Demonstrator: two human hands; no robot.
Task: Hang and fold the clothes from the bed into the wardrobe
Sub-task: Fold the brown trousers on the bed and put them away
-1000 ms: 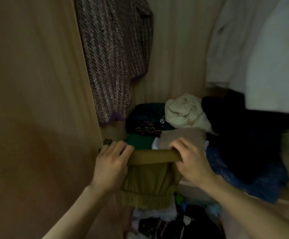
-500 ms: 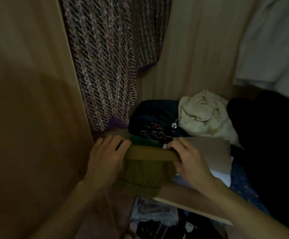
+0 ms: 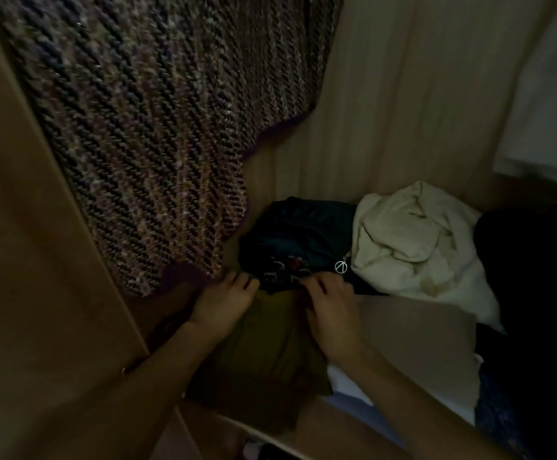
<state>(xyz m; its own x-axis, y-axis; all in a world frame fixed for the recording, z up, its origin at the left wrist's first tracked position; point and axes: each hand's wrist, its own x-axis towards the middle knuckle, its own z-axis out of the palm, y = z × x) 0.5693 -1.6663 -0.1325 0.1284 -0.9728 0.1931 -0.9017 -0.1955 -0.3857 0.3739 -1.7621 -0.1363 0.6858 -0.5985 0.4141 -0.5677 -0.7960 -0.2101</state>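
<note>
A folded olive garment [image 3: 263, 356] lies at the front left corner of the wardrobe shelf [image 3: 363, 426] — left hand [image 3: 224, 303] and right hand [image 3: 331, 313] each grip its far edge, fingers curled. This piece looks nearly stowed; letting go remains — other clothes to fetch are out of view.

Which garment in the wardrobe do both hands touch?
The olive-green garment at the front left; the dark printed one and cream one lie behind it, the beige one to its right.
</note>
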